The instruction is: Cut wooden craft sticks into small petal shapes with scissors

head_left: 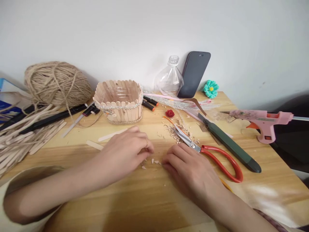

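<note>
My left hand, with a ring on one finger, is low over the table, its fingers curled and their tips partly hidden. Small wood chips lie between my two hands. My right hand rests with bent fingers pressed together on the tabletop, the tips touching the edge of these chips. Whatever either hand pinches cannot be made out. Red-handled scissors lie just beyond my right hand, blades on a heap of wood scraps. Two craft sticks lie behind my left hand.
Behind stand a craft-stick basket, a twine ball, a cut plastic bottle and a phone. A green-handled tool and a pink glue gun lie right. Loose craft sticks pile left. A red rose sits mid-table.
</note>
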`<act>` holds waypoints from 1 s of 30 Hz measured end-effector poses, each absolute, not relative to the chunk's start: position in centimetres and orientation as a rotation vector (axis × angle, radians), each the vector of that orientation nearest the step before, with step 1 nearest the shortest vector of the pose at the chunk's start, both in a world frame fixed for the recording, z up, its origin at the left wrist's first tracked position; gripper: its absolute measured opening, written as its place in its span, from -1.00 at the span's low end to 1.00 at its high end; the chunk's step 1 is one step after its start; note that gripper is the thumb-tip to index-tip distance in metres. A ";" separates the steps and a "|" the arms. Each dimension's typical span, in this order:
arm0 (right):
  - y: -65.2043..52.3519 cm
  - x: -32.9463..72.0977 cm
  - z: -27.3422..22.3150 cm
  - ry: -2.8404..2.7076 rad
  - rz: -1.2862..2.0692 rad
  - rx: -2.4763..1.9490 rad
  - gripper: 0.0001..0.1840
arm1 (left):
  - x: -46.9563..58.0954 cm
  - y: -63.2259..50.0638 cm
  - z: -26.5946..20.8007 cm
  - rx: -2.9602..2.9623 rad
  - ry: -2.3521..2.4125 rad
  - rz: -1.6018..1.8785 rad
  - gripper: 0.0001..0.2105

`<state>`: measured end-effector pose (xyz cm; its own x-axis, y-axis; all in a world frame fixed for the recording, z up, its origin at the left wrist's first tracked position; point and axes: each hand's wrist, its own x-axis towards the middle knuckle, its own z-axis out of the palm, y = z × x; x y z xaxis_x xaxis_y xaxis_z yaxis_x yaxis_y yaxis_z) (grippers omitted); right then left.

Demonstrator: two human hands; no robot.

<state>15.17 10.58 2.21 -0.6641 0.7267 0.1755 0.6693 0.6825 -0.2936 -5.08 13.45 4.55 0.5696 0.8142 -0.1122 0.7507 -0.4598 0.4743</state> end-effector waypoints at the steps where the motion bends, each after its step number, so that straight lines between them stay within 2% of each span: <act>1: 10.6 15.2 2.2 -2.629 0.266 -1.101 -0.80 | -5.3 13.5 4.7 2.311 1.266 0.208 -0.84; 7: 10.4 15.2 2.0 -2.698 0.098 -1.063 -0.80 | -6.8 13.8 4.8 2.232 1.300 0.318 -0.85; 15: 10.2 14.8 2.2 -2.650 -0.016 -1.033 -0.73 | -4.8 13.6 4.4 2.313 1.256 0.151 -0.87; 24: 9.8 14.5 3.7 -2.579 0.309 -1.026 -0.83 | -3.9 12.8 4.4 2.358 1.248 0.109 -0.87; 30: 8.9 14.4 4.2 -2.566 0.459 -1.046 -0.85 | -5.3 12.4 5.8 2.151 1.376 0.153 -0.87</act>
<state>14.39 8.91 4.24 -0.6751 0.7154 0.1803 0.6087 0.6781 -0.4119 -5.34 12.41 5.80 0.4626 0.8627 -0.2042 0.7967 -0.3036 0.5225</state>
